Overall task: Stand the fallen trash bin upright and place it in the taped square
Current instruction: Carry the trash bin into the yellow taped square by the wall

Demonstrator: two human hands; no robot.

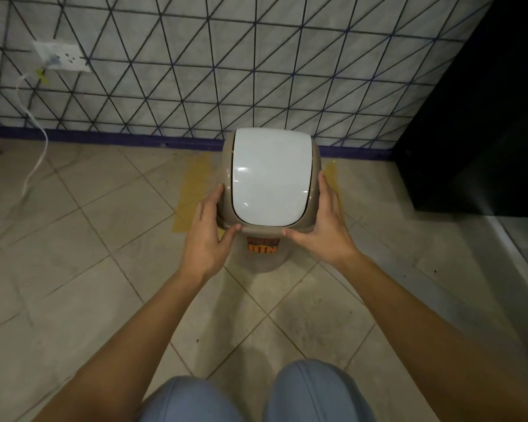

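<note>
The trash bin (270,178) stands upright on the floor near the wall, seen from above: a beige body with a white swing lid and an orange "BIN" label on its near side. My left hand (209,231) grips the lid rim on the left, thumb on the near edge. My right hand (323,223) grips the rim on the right the same way. The taped square (192,190) shows as yellow tape strips on the tiles to the left and right of the bin; its far and near sides are hidden by the bin.
A tiled wall with a dark skirting runs just behind the bin. A dark cabinet (476,123) stands at the right. A wall socket (63,56) with a white cable (37,153) hangs at the left. My knees show at the bottom.
</note>
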